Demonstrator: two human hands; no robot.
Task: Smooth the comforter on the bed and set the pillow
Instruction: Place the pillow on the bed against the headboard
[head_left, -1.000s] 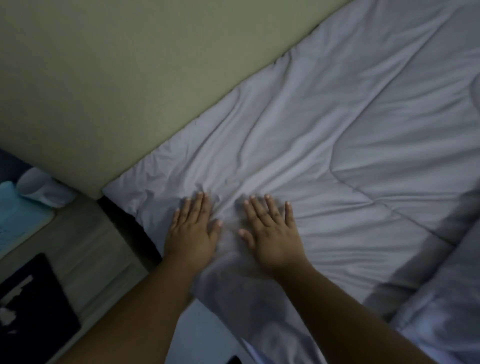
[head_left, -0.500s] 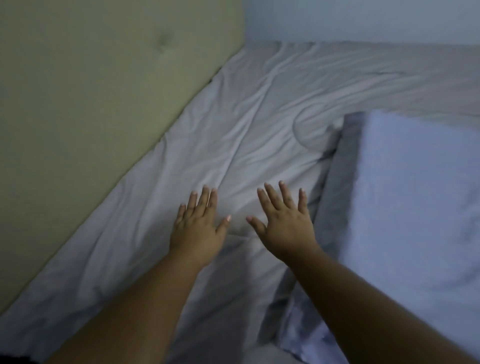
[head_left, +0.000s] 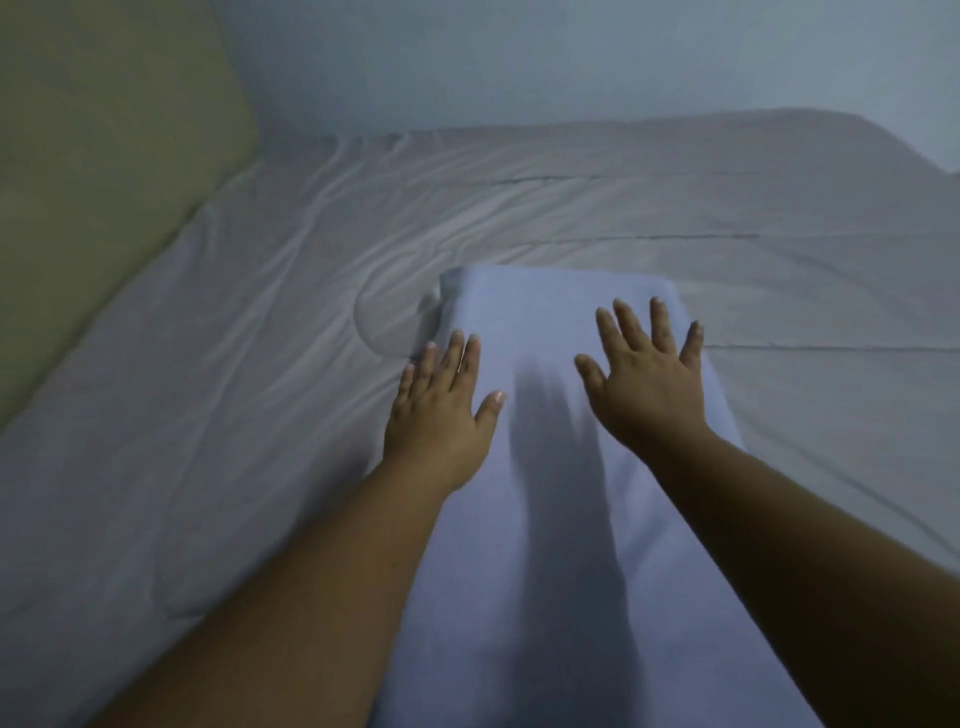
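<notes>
Head view looked down a bed in dim, bluish light. A pale blue pillow (head_left: 535, 317) lay lengthwise from the bottom centre of the frame up to the middle, resting on top of the light grey comforter (head_left: 249, 374). The comforter covered the bed from the left edge of the frame to the right, with many soft wrinkles to the left of the pillow and a few long stitched lines across the upper right.

Both bare forearms reached in from the bottom of the frame. The left hand (head_left: 441, 415) was spread wide and flat, palm down, at the pillow's left edge near its far corner, gripping nothing. The right hand (head_left: 649, 384) was likewise wide, fingers splayed and straight, over the pillow's right side near its far end, holding nothing. A dark shadow (head_left: 556, 426) of a hand and arm fell on the pillow between them. Whether either palm pressed on the pillow could not be told.

A beige padded headboard (head_left: 104, 156) filled the upper left of the frame, and a plain pale wall (head_left: 545, 62) ran along the top.
</notes>
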